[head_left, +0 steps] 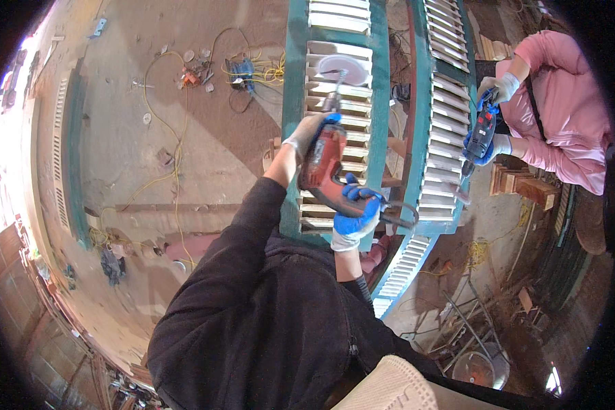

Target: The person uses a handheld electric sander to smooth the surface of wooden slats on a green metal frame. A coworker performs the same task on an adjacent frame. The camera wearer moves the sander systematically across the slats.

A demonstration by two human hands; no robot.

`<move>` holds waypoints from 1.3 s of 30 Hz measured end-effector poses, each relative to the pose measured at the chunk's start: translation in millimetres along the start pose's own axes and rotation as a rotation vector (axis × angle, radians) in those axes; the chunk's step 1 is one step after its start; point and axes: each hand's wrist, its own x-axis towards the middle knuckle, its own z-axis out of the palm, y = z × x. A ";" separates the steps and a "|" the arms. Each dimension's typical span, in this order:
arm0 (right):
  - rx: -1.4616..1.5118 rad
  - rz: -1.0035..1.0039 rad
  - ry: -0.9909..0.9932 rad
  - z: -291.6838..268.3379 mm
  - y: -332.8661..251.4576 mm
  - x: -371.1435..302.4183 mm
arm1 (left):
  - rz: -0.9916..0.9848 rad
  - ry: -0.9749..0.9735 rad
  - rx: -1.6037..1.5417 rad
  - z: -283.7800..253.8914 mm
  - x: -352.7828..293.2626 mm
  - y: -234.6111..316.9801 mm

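Observation:
A red corded drill (323, 162) is held in both my gloved hands above a louvered shutter (293, 89) with a green frame and pale slats. My left hand (310, 134) wraps round the drill's front, behind the chuck. My right hand (357, 214) closes on the rear handle, where the black cord comes out; the trigger is hidden. A round pale sanding disc (352, 69) on the drill's shaft lies over the upper slats; whether it touches them I cannot tell.
On the right, a person in a pink top (560, 102) holds a dark power tool (483, 130) over a second shutter (446, 140). Yellow cords (179, 147) and a blue tool (240, 72) lie on the left floor. Wood blocks (526, 186) and a bucket (473, 369) stand at right.

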 end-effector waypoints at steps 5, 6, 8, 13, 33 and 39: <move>0.083 0.154 -0.010 6.6 11.2 -5.9 | 0.009 0.003 -0.123 -36.3 19.3 -13.9; 0.064 0.102 -0.037 3.9 12.1 4.1 | -0.027 0.000 -0.105 -34.3 21.2 -9.2; 0.005 0.010 -0.054 -1.0 10.0 9.6 | -0.016 0.046 -0.052 -18.0 16.0 -5.5; 0.039 -0.039 -0.151 -0.7 -3.4 14.3 | 0.024 0.038 -0.092 3.0 1.6 6.4; 0.046 0.081 -0.228 0.1 -0.4 23.0 | 0.023 0.009 -0.314 -40.4 12.5 -4.0; 0.035 0.120 -0.183 21.3 -4.8 14.3 | -0.025 0.037 -0.293 -51.1 -4.6 2.7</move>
